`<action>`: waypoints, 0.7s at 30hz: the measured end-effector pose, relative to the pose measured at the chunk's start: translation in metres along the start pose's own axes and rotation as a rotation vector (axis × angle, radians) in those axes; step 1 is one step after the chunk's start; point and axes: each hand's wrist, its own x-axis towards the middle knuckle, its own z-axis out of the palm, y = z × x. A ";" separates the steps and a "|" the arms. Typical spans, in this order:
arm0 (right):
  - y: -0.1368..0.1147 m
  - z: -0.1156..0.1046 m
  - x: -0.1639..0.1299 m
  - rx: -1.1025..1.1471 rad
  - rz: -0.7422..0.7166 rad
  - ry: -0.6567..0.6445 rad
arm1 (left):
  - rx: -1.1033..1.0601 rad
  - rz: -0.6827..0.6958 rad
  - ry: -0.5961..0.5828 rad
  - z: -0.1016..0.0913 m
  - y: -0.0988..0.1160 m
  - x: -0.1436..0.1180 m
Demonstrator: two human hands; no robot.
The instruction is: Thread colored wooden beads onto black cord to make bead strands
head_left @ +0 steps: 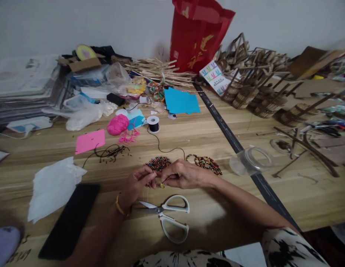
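My left hand point(136, 182) is pinched on a thin black cord over the table's middle. Close beside it, my right hand point(186, 174) pinches the same black cord point(166, 148), which trails back to a white-rimmed spool point(153, 124). Small multicoloured beads show just below my fingertips; whether they are strung on this cord is hard to see. Behind my hands lies a heap of loose beads point(158, 163). Finished-looking bead strings point(208, 164) rest to the right of my right hand. White-handled scissors point(159, 210) lie open in front of my hands.
Black cord pieces point(111, 152), a pink card point(90, 141) and pink yarn point(117, 124) lie left. A dark phone-like slab point(70, 221) and white tissue point(51, 187) are nearer. Right are a clear plastic ring point(250, 161) and small woven baskets point(268, 100). A red bag point(197, 37) stands behind.
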 end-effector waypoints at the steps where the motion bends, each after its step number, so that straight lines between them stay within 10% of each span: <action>1: -0.001 0.001 0.001 -0.019 0.009 0.019 | -0.007 -0.017 -0.019 0.001 -0.001 0.000; 21: -0.011 0.007 0.005 -0.277 0.194 -0.046 | 0.018 -0.129 -0.092 0.002 0.005 -0.001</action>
